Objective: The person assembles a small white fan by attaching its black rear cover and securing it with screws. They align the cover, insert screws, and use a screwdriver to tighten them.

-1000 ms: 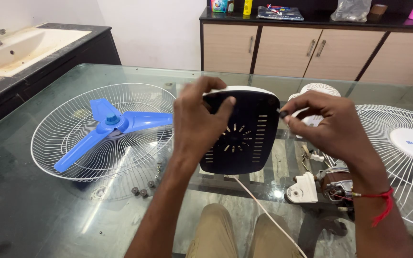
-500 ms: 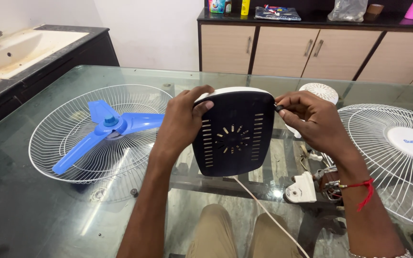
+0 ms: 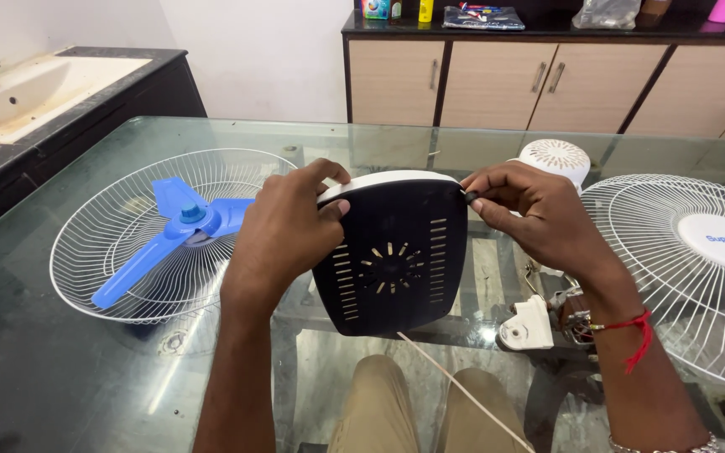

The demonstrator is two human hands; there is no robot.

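- The fan base is a rounded square of dark slotted plastic with a white rim, held tilted above the glass table.
- The left hand clamps its upper-left edge, thumb across the underside.
- The right hand pinches a small black piece against the upper-right corner.
- A white wire grille cradles a blue three-bladed propeller to the left.

Glass table, fan grilles (white), motor

Both forearms are bare, with no sleeves. The right wrist wears a red thread and, nearer the elbow, a silver bracelet. Khaki trousers cover the knees.
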